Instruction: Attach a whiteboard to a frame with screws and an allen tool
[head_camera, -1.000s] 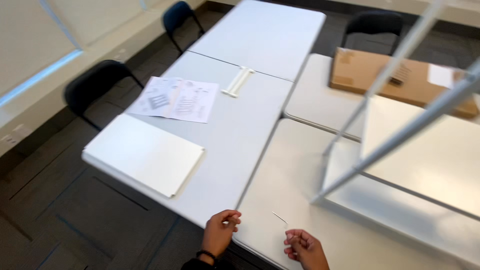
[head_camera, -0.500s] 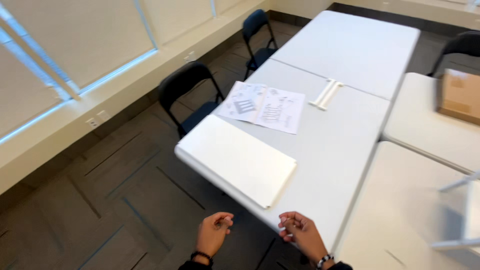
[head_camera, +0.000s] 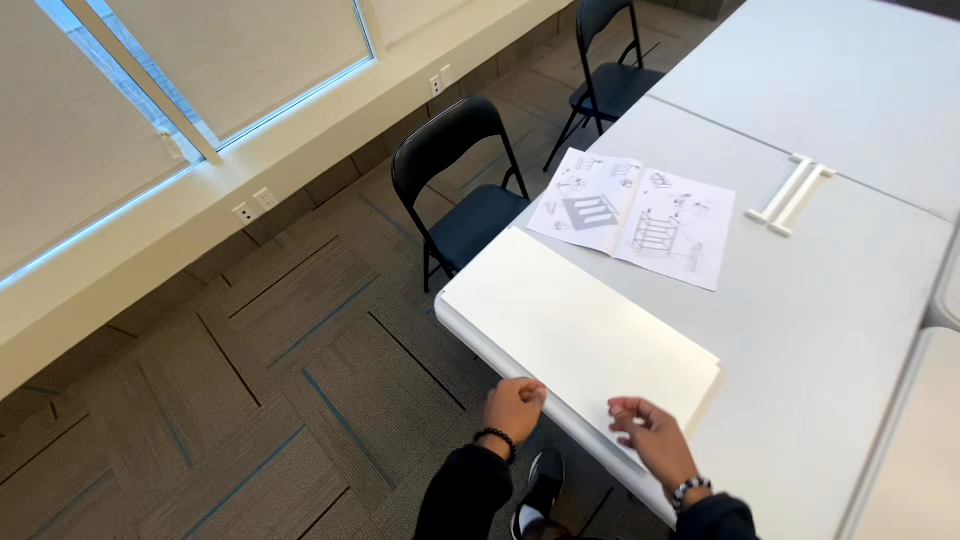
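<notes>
Two hands: both low at 6 o'clock, by the near edge of the grey folding table (head_camera: 840, 330)
Left hand (head_camera: 514, 405): fingers curled together in a loose fist; holds nothing I can see; just off the table edge, over the carpet
Right hand (head_camera: 652, 435): fingers bent, thumb and fingertips pinched together; whether anything is between them I cannot tell; over the near corner of the white panel (head_camera: 575, 330)
White panel: flat on the table, centre
Instruction booklet (head_camera: 635, 212): open, 1 o'clock of the panel
White rails (head_camera: 792, 194): paired, 2 o'clock
Black folding chair (head_camera: 462, 190): 11 o'clock, beside the table
</notes>
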